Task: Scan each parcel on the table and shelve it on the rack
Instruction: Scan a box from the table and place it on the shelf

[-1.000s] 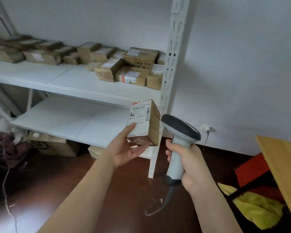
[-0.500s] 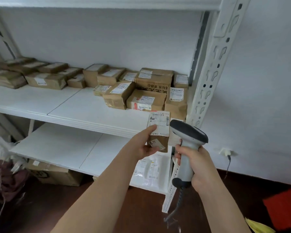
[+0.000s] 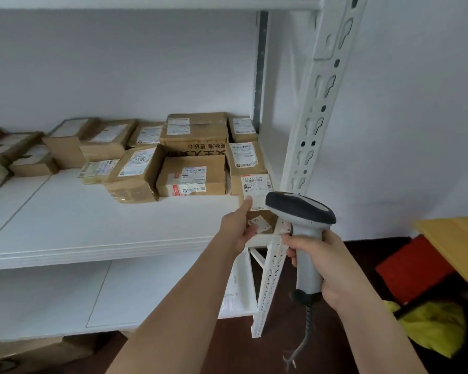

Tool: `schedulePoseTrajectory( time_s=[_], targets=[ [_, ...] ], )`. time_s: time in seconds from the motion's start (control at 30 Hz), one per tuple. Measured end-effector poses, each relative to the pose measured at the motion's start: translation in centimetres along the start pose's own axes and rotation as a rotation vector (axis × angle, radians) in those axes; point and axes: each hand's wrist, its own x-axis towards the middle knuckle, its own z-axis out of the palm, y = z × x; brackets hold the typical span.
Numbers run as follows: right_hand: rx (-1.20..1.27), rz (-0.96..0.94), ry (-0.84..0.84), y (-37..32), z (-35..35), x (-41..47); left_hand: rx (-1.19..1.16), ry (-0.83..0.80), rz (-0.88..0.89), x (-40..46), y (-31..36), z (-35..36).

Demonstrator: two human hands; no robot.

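Note:
My left hand (image 3: pixel 238 228) grips a small cardboard parcel (image 3: pixel 256 188) with a white barcode label, holding it over the right front corner of the white rack's middle shelf (image 3: pixel 92 225), next to the parcels stored there. My right hand (image 3: pixel 324 268) holds a grey and black handheld scanner (image 3: pixel 300 209) by its handle, just right of the parcel; the scanner's head hides the parcel's lower right part. Several brown parcels (image 3: pixel 192 174) sit at the back of the shelf.
The rack's perforated white upright (image 3: pixel 316 109) stands just behind the scanner. A lower shelf (image 3: pixel 65 292) lies beneath. The wooden table's edge (image 3: pixel 454 238) shows at the right, with red (image 3: pixel 414 268) and yellow (image 3: pixel 432 330) items on the dark floor.
I have come closer to the rack. My left hand carried the parcel forward and up, from in front of the lower shelf to the middle shelf's right corner. The scanner stayed beside it.

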Motion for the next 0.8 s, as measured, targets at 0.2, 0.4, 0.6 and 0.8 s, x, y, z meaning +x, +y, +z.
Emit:
schedulePoseTrajectory(
  time_s=[0.2, 0.4, 0.6, 0.8],
  targets=[
    [0.078, -0.009, 0.118, 1.1, -0.9, -2.4, -0.107, 0.299, -0.008, -0.8, -1.0, 0.1],
    [0.224, -0.025, 0.323, 2.8, -3.7, -6.1, -0.013, 0.297, -0.184, -2.0, -6.9, 1.4],
    [0.316, -0.038, 0.541, 3.7, -9.8, -10.3, 0.151, -0.109, -0.447, -4.6, -13.5, 7.3],
    [0.446, 0.013, 0.752, 4.9, -18.3, -12.4, 0.310, -0.231, -0.490, -5.7, -18.1, 16.2]
  ],
)
